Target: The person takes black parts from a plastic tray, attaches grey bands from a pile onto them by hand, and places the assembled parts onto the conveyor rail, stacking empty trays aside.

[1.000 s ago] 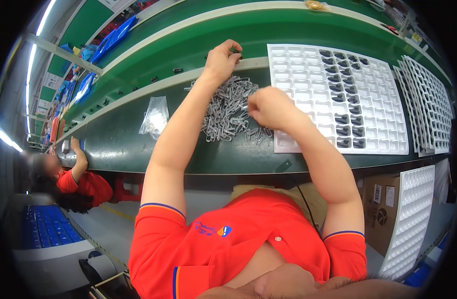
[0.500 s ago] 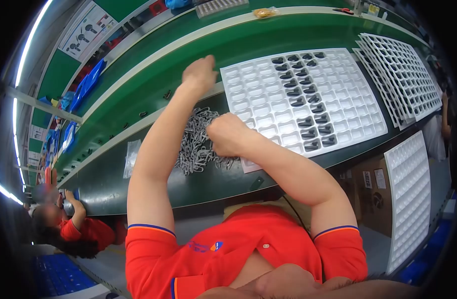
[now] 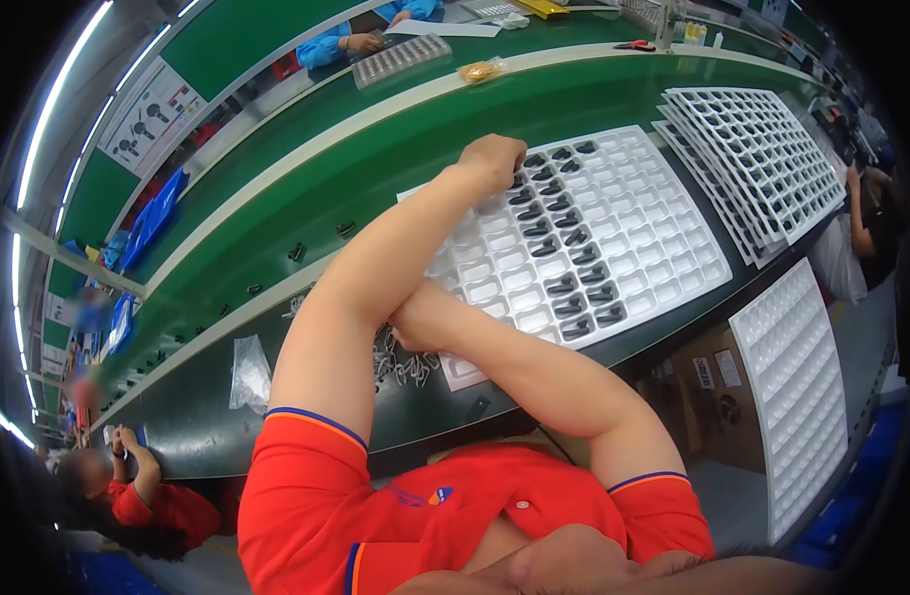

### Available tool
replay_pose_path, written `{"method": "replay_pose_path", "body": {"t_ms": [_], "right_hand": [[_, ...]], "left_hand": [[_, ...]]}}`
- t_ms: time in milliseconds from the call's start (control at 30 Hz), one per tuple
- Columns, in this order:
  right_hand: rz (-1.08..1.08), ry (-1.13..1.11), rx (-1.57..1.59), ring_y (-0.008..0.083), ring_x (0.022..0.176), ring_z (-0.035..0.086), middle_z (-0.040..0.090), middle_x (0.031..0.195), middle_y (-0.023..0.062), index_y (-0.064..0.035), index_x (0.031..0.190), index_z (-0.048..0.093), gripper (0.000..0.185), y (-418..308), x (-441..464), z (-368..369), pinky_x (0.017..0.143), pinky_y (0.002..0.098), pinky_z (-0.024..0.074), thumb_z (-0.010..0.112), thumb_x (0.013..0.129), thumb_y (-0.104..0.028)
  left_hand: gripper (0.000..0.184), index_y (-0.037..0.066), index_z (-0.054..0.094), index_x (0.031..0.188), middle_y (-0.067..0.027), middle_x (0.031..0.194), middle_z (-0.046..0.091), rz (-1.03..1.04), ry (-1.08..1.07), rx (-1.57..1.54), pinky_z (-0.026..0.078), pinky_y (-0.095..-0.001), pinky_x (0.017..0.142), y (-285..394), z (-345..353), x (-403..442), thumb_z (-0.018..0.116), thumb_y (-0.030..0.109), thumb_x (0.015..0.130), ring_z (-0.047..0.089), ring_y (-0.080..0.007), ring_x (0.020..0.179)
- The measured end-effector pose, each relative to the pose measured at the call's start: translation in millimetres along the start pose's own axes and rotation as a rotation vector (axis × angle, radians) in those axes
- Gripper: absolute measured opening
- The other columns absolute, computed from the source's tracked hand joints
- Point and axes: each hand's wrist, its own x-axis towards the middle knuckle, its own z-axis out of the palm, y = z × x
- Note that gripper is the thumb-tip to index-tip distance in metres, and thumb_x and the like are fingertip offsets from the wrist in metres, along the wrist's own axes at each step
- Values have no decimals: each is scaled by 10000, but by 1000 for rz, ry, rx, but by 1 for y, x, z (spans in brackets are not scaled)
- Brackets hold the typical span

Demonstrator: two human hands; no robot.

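My left hand [image 3: 492,164] is at the far edge of a white compartment tray [image 3: 658,213], by the upper end of the rows of small black parts [image 3: 562,203]. Its fingers are curled together; what they hold, if anything, is hidden. Partly covered by my left forearm, my right hand [image 3: 417,319] is curled low over a pile of small grey loop-shaped pieces [image 3: 407,371], beside the tray's near left side. I cannot make out anything in its fingers. The black parts sit singly in compartments along the middle of the tray.
Stacked white trays [image 3: 762,149] stand to the right, with another white tray [image 3: 797,397] leaning upright below. A clear plastic bag [image 3: 249,373] lies left of my forearm. Loose black parts [image 3: 296,252] dot the green strip. Co-workers sit at the left [image 3: 167,511] and across the bench.
My left hand has moved right from above the green strip to the tray's far edge. My right hand stays at the grey pile, now partly behind my left forearm. The view has shifted.
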Motion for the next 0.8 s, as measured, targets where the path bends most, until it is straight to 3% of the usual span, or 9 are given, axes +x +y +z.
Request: {"method": "replay_pose_path", "body": {"t_ms": [67, 167, 267, 300, 400, 433, 533, 600, 800], "right_hand": [[-12, 22, 7, 403, 995, 642, 691, 1031, 206, -9, 979, 689, 325, 0, 0, 0, 847, 458, 525, 617, 664, 22], [-55, 61, 31, 403, 951, 652, 692, 987, 211, -11, 946, 695, 282, -2, 6, -1, 851, 466, 521, 619, 674, -3], [78, -210, -79, 411, 905, 649, 681, 915, 222, -20, 909, 714, 244, -7, 11, -13, 829, 488, 520, 601, 692, -21], [58, -165, -95, 399, 852, 653, 674, 863, 215, -16, 844, 703, 176, -9, 13, -21, 813, 485, 524, 606, 702, -55], [100, 59, 49, 401, 797, 665, 678, 848, 230, 16, 828, 715, 160, 6, 12, -18, 742, 458, 543, 622, 708, -35], [82, 46, 66, 401, 797, 665, 678, 848, 230, 16, 828, 715, 160, 9, 12, -18, 742, 458, 543, 622, 708, -35], [156, 154, 219, 296, 768, 695, 701, 835, 196, 30, 898, 711, 182, 6, 14, -25, 721, 366, 553, 644, 746, -44], [370, 130, 398, 204, 750, 683, 711, 819, 144, 29, 932, 708, 179, 0, 17, -27, 713, 312, 542, 642, 781, -42], [513, 239, 557, 76, 716, 619, 692, 777, 42, 28, 959, 699, 156, -4, 19, -16, 670, 238, 507, 633, 832, -34]], "left_hand": [[157, 45, 666, 911, -169, 918, 697, -26, 17, -13, 529, -435, 759, -6, 6, -1, 594, 23, 774, 666, -366, 900], [180, 32, 671, 924, -183, 883, 687, 49, 335, -123, 531, -402, 727, -24, 4, -2, 603, 7, 760, 673, -330, 855], [151, 34, 679, 937, -157, 905, 697, 21, 476, -268, 534, -393, 752, -32, -35, -47, 625, 28, 796, 676, -310, 874], [151, 34, 679, 937, -157, 905, 697, -17, 477, -256, 534, -393, 752, -40, -43, -69, 625, 28, 796, 676, -310, 874], [185, -5, 680, 1030, -78, 861, 686, -213, 532, -607, 525, -277, 680, -56, -60, -143, 654, 27, 849, 635, -133, 736], [185, -5, 680, 1030, -78, 861, 686, -236, 546, -598, 525, -277, 680, -60, -61, -168, 654, 27, 849, 635, -133, 736], [173, -31, 673, 1048, -58, 895, 692, -395, 681, -897, 526, -248, 687, -60, -46, -236, 655, 23, 885, 635, -115, 741], [193, -53, 666, 1055, -98, 934, 703, -493, 757, -1155, 542, -245, 722, -54, -28, -270, 677, -3, 868, 663, -140, 783], [272, -76, 657, 1105, -130, 991, 707, -440, 679, -1433, 562, -255, 794, -26, -8, -295, 706, -29, 842, 690, -152, 861]]}}
